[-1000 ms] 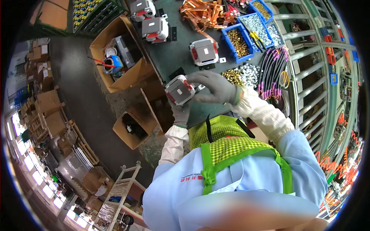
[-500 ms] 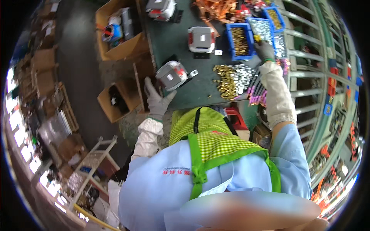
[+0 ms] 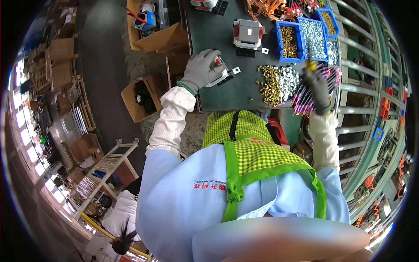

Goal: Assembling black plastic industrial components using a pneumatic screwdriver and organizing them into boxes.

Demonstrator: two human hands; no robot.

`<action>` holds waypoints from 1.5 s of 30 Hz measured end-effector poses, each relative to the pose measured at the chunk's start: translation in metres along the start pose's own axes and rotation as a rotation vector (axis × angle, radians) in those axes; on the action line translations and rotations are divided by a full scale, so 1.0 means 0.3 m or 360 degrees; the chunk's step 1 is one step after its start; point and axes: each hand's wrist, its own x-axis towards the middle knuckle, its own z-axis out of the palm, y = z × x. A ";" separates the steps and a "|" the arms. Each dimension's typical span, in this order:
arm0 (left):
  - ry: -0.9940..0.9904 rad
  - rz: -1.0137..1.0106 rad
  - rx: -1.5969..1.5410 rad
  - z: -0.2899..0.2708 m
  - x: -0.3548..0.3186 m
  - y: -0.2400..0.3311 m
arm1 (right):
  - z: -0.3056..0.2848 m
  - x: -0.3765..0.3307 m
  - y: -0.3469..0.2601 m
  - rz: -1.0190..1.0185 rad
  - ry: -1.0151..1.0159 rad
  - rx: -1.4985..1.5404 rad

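Note:
My left hand (image 3: 201,70), in a grey glove, lies curled over the top of a grey-and-white boxy device (image 3: 218,80) near the table's left edge, covering most of it. A metal tab with a hole sticks out from the device's right side. My right hand (image 3: 319,89), also gloved, is closed around a thin tool with a yellow part (image 3: 311,66); motion smears it, so its kind is unclear. That hand is over a bunch of pink-ended dark leads (image 3: 304,97). To their left lie loose silver pieces (image 3: 288,82) and brass-coloured pieces (image 3: 270,85).
Another grey-topped device (image 3: 249,33) stands farther back, with copper strips (image 3: 267,8) beyond it. Blue bins of brass pieces (image 3: 289,42) and silver pieces (image 3: 313,38) sit at the right. Metal rails (image 3: 355,91) border the table's right side; cardboard boxes (image 3: 161,40) stand left.
My left hand has moved from beside the device onto its top. My right hand has come back from the blue bins toward the pink-ended leads. The whole view has shifted.

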 end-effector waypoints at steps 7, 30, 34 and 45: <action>0.0214 0.0136 0.0106 0.028 -0.002 0.045 | 0.466 -0.276 0.115 0.0427 -0.0906 0.0632; 0.0420 0.0299 0.0300 0.059 0.025 0.067 | 0.570 -0.055 0.201 0.1301 -0.1383 0.1902; 0.0436 0.0218 0.0459 0.081 0.020 0.076 | 0.571 -0.062 0.140 0.1202 -0.1281 0.1605; 0.0520 0.0423 0.0250 0.067 0.028 0.072 | 0.582 -0.039 0.027 0.1039 -0.1164 0.0458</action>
